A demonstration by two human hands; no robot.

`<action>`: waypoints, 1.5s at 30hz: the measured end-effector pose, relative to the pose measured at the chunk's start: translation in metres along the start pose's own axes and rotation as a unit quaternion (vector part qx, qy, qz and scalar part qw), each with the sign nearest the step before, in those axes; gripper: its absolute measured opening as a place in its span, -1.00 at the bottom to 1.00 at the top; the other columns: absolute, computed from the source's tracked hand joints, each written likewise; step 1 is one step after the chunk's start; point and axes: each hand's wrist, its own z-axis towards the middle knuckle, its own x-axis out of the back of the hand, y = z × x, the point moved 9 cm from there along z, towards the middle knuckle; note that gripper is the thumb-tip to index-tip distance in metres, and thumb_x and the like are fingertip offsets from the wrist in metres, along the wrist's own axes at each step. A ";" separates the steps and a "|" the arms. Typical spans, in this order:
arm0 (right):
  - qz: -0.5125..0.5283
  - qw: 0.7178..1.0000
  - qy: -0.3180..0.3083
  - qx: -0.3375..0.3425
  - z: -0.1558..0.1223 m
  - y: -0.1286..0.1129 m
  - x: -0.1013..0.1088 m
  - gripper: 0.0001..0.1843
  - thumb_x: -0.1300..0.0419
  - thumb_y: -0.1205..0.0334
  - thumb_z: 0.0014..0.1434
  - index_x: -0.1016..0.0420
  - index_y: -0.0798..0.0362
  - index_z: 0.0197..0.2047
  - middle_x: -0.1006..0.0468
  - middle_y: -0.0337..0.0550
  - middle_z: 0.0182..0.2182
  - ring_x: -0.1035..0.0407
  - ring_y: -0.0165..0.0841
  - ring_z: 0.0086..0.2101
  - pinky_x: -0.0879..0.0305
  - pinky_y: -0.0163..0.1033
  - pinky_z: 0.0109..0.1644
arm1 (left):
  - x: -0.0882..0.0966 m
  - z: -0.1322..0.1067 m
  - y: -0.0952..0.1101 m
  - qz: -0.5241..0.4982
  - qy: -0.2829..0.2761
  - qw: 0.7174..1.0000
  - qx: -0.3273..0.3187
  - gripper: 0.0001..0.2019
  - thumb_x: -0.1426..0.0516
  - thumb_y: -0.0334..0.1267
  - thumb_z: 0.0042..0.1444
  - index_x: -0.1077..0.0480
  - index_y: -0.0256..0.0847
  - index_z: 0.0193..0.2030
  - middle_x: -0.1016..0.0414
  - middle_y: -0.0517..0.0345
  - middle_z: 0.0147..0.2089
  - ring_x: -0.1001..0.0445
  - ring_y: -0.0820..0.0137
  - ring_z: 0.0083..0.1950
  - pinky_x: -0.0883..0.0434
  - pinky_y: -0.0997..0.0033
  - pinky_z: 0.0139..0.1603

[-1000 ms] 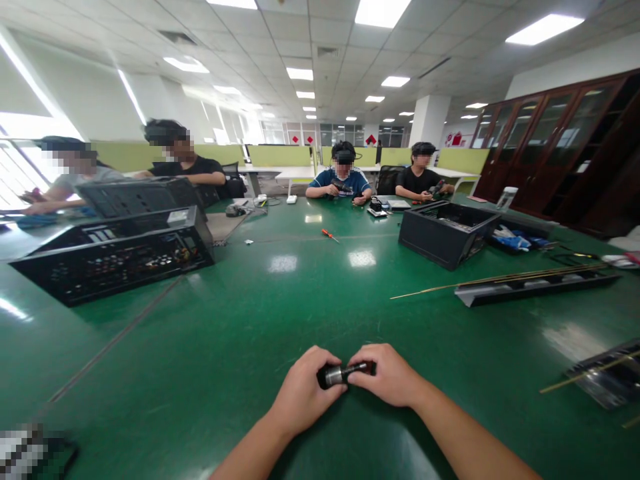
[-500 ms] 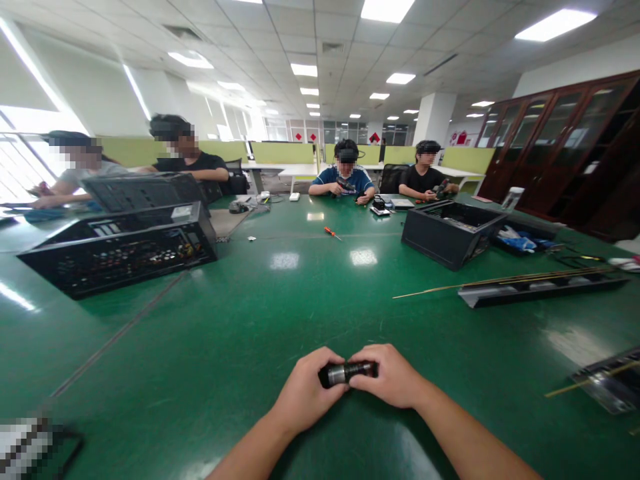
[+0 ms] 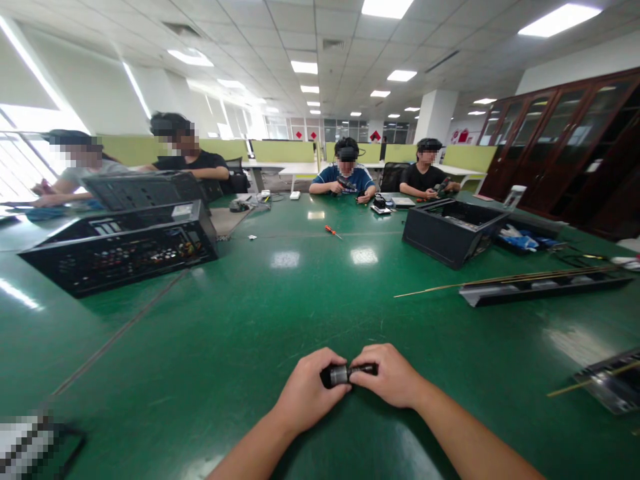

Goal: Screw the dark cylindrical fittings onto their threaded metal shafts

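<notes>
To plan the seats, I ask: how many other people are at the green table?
4: person in grey, far left; person in black, next; person in blue, straight across; another in black, farther right. Others may be hidden from view.

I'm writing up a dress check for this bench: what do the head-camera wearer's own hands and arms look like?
The left hand and right hand are both ungloved. Both forearms are bare as far as the view reaches, with no sleeve, watch, bracelet or cable visible. Any rings cannot be ruled out, since some fingers are hidden.
</notes>
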 end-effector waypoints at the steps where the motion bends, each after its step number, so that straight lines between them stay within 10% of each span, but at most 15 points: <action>1: 0.000 1.000 -0.001 -0.002 0.000 0.000 0.000 -0.84 -0.23 0.18 0.21 -0.64 0.01 -0.28 -0.55 -0.22 -0.43 -0.38 -0.38 -0.36 -0.12 -0.30 -0.29 | 0.000 0.000 0.000 0.000 0.000 1.000 0.000 -0.78 -0.30 -0.38 -0.11 -0.48 -0.15 -0.26 -0.57 0.15 -0.25 -0.51 0.30 -0.20 -0.39 0.36 -0.14; 45: 0.026 1.000 0.000 -0.003 -0.002 0.007 -0.001 -0.83 -0.22 0.17 0.20 -0.65 0.01 -0.26 -0.55 -0.22 -0.43 -0.38 -0.39 -0.37 -0.12 -0.32 -0.29 | -0.001 -0.002 -0.002 0.000 -0.003 1.000 -0.001 -0.73 -0.30 -0.38 -0.08 -0.51 -0.13 -0.18 -0.58 0.18 -0.22 -0.52 0.30 -0.15 -0.38 0.33 -0.08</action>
